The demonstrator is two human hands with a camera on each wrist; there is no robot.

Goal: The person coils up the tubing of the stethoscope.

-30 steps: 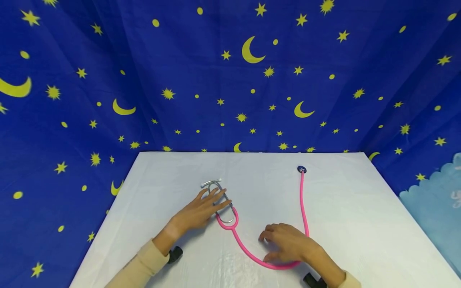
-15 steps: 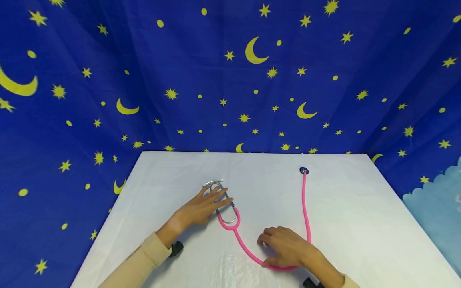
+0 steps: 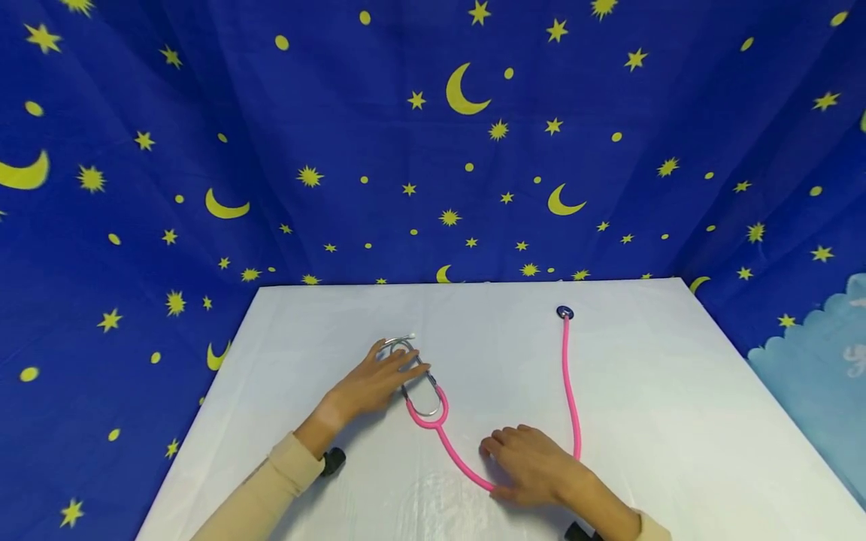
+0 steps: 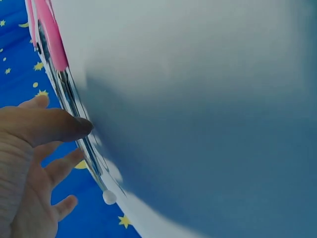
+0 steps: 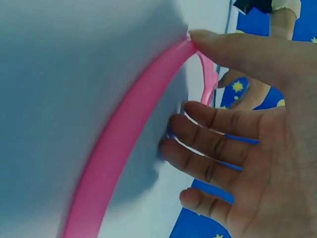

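A pink-tubed stethoscope (image 3: 458, 460) lies spread out on a white tabletop (image 3: 501, 368).

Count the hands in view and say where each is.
2. The left hand is over the metal ear tubes; the right hand is over the pink tube, hiding part of it.

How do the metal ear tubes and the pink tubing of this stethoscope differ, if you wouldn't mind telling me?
The metal ear tubes are silvery, while the pink tubing is bright pink. The pink tubing is much longer than the metal ear tubes. In the head view, the left hand covers part of the metal ear tubes, whereas the right hand covers part of the pink tubing. Both are joined together on the white table.
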